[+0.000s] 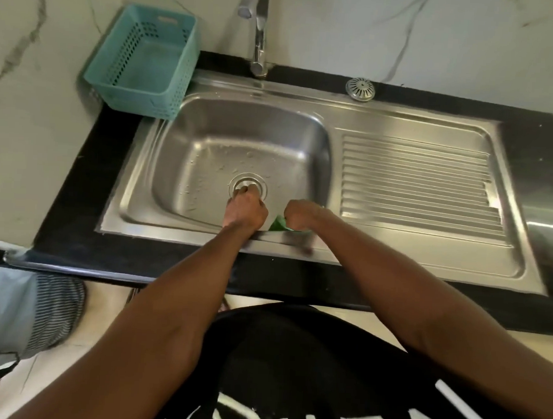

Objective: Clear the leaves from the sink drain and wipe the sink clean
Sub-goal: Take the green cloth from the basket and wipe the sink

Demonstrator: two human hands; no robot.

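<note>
Reaching into the sink [181, 159] with both hands right now, so everything below is placed relative to the drain [247, 186], which sits in the bowl's floor toward the near side. My left hand [245, 211] is right on the near edge of the drain, fingers curled down onto the ring. Whether it's actually pinching anything I honestly can't tell, the knuckles hide whatever is under them. My right hand [301, 215] is just to the right of the drain, balled up tight around a green leaf [278, 224], with a bit of green poking out below the fist toward the near wall of the bowl. That's the only leaf I can see; the part of the drain that shows looks like bare metal.

Water droplets are scattered over the floor of the bowl, mostly left of and behind the drain. Further right of the drain is the ribbed drainboard [420, 185]. Straight back from the drain the tap [259, 32] rises off the rear rim, and back and to the right a round perforated strainer cap [360, 88] sits on the black counter [76, 205]. Back and to the left of the drain a teal plastic basket [145, 61] stands in the corner against the marbled wall.
</note>
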